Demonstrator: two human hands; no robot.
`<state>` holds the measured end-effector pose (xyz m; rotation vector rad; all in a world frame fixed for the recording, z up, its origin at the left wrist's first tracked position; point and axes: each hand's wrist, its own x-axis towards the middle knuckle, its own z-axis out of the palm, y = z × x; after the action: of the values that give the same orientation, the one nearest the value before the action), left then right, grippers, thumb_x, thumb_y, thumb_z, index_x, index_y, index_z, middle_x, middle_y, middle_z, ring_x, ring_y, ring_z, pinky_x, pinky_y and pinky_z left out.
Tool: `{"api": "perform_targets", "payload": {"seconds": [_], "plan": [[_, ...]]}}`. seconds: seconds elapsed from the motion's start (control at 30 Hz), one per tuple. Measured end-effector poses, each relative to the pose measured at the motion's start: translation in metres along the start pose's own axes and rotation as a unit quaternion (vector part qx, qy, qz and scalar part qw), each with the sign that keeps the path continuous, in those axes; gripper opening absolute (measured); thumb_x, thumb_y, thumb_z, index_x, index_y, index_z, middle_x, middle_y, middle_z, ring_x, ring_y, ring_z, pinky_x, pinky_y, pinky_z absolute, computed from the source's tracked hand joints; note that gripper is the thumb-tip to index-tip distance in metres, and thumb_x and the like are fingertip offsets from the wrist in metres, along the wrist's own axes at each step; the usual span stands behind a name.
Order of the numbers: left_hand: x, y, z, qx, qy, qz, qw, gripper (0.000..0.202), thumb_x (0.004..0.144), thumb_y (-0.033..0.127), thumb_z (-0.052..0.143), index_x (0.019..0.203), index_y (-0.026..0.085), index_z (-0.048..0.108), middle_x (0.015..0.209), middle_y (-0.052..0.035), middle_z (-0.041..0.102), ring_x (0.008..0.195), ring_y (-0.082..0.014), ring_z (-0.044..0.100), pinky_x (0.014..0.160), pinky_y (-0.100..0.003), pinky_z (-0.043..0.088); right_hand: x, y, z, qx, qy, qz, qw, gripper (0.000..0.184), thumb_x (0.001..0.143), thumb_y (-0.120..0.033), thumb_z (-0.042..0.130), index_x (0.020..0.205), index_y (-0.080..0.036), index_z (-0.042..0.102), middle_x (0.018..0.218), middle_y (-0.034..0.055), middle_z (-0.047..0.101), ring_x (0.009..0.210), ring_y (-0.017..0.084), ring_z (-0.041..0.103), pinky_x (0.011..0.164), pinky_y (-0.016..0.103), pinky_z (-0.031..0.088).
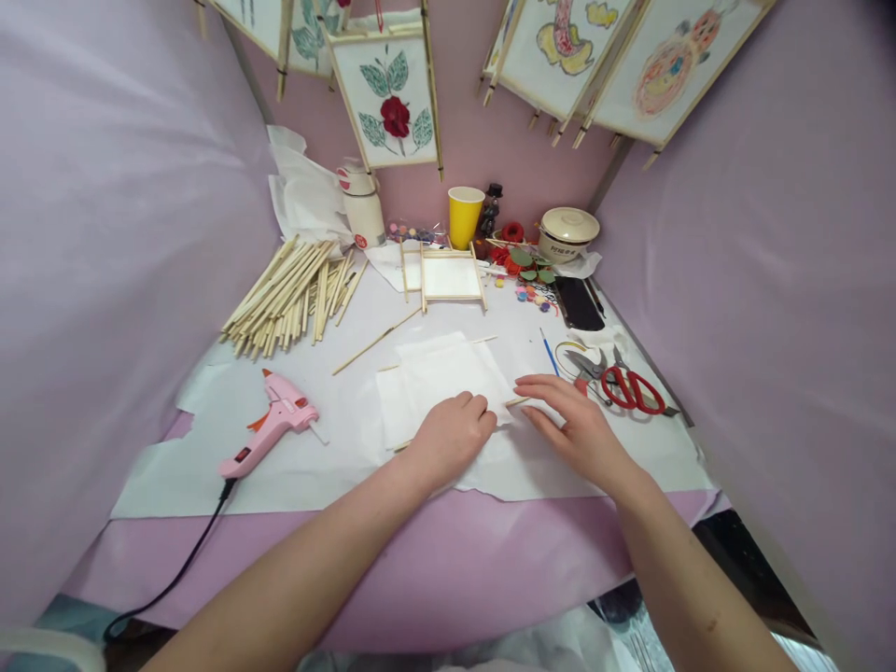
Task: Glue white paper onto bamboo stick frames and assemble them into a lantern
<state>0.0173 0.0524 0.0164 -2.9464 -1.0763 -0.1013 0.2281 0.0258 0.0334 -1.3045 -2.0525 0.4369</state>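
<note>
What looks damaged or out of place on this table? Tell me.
The white table covering has a ragged, notched left edge near the pink glue gun, as though torn. One stick lies apart from the stick pile, so it looks stray.

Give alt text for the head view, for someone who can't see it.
A person's left hand rests on white sheets, the right hand beside them by a thin stick. Around lie a pink glue gun, piled sticks and red-handled scissors.
</note>
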Motion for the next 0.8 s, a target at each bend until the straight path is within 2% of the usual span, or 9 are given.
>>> {"api": "perform_targets", "payload": {"seconds": [0.17, 0.27, 0.37, 0.47, 0.5, 0.57, 0.63, 0.7, 0.8], "plan": [[0.002, 0.000, 0.006, -0.028, 0.022, -0.016, 0.999, 0.017, 0.092, 0.011, 0.047, 0.093, 0.015, 0.063, 0.095, -0.0088, 0.063, 0.089, -0.0241, 0.057, 0.070, -0.034, 0.045, 0.001, 0.003, 0.016, -0.042, 0.007, -0.020, 0.999, 0.020, 0.096, -0.022, 0.051, 0.113, -0.026, 0.062, 0.121, 0.0065, 0.062, 0.115, 0.022, 0.057, 0.099, 0.042, 0.046], [-0.002, 0.000, 0.002, -0.101, 0.060, -0.049, 0.992, 0.017, 0.093, 0.030, 0.054, 0.095, 0.016, 0.064, 0.099, -0.0088, 0.066, 0.092, -0.0242, 0.059, 0.076, -0.036, 0.047, -0.003, 0.008, 0.021, -0.083, 0.012, -0.039, 0.996, 0.022, 0.096, -0.017, 0.048, 0.112, -0.023, 0.062, 0.120, 0.0076, 0.063, 0.112, 0.023, 0.057, 0.098, 0.045, 0.046], [-0.009, -0.011, -0.015, -0.229, 0.172, -0.138, 0.948, 0.024, 0.093, 0.039, 0.054, 0.091, 0.018, 0.065, 0.093, -0.0060, 0.069, 0.089, -0.0214, 0.062, 0.080, -0.034, 0.048, -0.007, 0.009, 0.022, -0.102, 0.005, -0.062, 0.993, 0.025, 0.094, -0.011, 0.045, 0.104, -0.024, 0.065, 0.118, 0.0070, 0.064, 0.110, 0.025, 0.057, 0.096, 0.047, 0.046], [-0.025, -0.035, -0.045, -0.259, 0.259, -0.228, 0.902, 0.022, 0.094, 0.034, 0.049, 0.085, 0.020, 0.064, 0.088, -0.0039, 0.069, 0.085, -0.0194, 0.063, 0.078, -0.032, 0.047, -0.009, 0.002, 0.020, -0.095, 0.039, -0.050, 0.993, 0.026, 0.093, -0.009, 0.045, 0.099, -0.025, 0.064, 0.118, 0.0050, 0.064, 0.109, 0.024, 0.057, 0.097, 0.047, 0.045], [-0.033, -0.045, -0.055, -0.243, 0.257, -0.264, 0.897, 0.020, 0.092, 0.033, 0.049, 0.087, 0.021, 0.064, 0.090, -0.0037, 0.070, 0.085, -0.0202, 0.063, 0.076, -0.032, 0.047, -0.009, -0.001, 0.020, -0.088, 0.053, -0.042, 0.994, 0.026, 0.093, -0.009, 0.044, 0.100, -0.026, 0.064, 0.118, 0.0044, 0.064, 0.109, 0.023, 0.058, 0.097, 0.047, 0.044], [-0.057, -0.063, -0.073, -0.175, 0.195, -0.343, 0.902, 0.019, 0.089, 0.035, 0.052, 0.092, 0.022, 0.065, 0.096, -0.0050, 0.070, 0.090, -0.0246, 0.064, 0.075, -0.036, 0.047, -0.009, -0.011, 0.022, -0.065, 0.068, -0.035, 0.995, 0.026, 0.094, -0.009, 0.044, 0.101, -0.027, 0.063, 0.117, 0.0039, 0.064, 0.108, 0.022, 0.058, 0.098, 0.046, 0.045], [-0.086, -0.076, -0.085, -0.099, 0.127, -0.416, 0.895, 0.025, 0.086, 0.040, 0.054, 0.098, 0.021, 0.064, 0.099, -0.0090, 0.069, 0.091, -0.0299, 0.063, 0.073, -0.039, 0.047, -0.009, -0.021, 0.026, -0.034, 0.065, -0.040, 0.996, 0.026, 0.094, -0.010, 0.045, 0.103, -0.027, 0.062, 0.117, 0.0046, 0.064, 0.108, 0.022, 0.058, 0.096, 0.045, 0.046], [-0.118, -0.083, -0.090, -0.047, 0.094, -0.479, 0.871, 0.029, 0.084, 0.043, 0.055, 0.101, 0.021, 0.063, 0.101, -0.0120, 0.068, 0.090, -0.0324, 0.063, 0.071, -0.041, 0.047, -0.011, -0.030, 0.032, 0.002, 0.044, -0.051, 0.998, 0.026, 0.095, -0.012, 0.045, 0.107, -0.027, 0.062, 0.117, 0.0060, 0.063, 0.110, 0.023, 0.057, 0.094, 0.045, 0.048], [-0.158, -0.084, -0.091, -0.021, 0.062, -0.535, 0.842, 0.043, 0.083, 0.050, 0.054, 0.111, 0.018, 0.061, 0.110, -0.0157, 0.065, 0.100, -0.0348, 0.061, 0.077, -0.042, 0.048, -0.014, -0.044, 0.039, 0.038, 0.001, -0.073, 0.997, 0.025, 0.095, -0.014, 0.046, 0.110, -0.027, 0.061, 0.118, 0.0068, 0.063, 0.110, 0.024, 0.057, 0.092, 0.046, 0.049]]}}
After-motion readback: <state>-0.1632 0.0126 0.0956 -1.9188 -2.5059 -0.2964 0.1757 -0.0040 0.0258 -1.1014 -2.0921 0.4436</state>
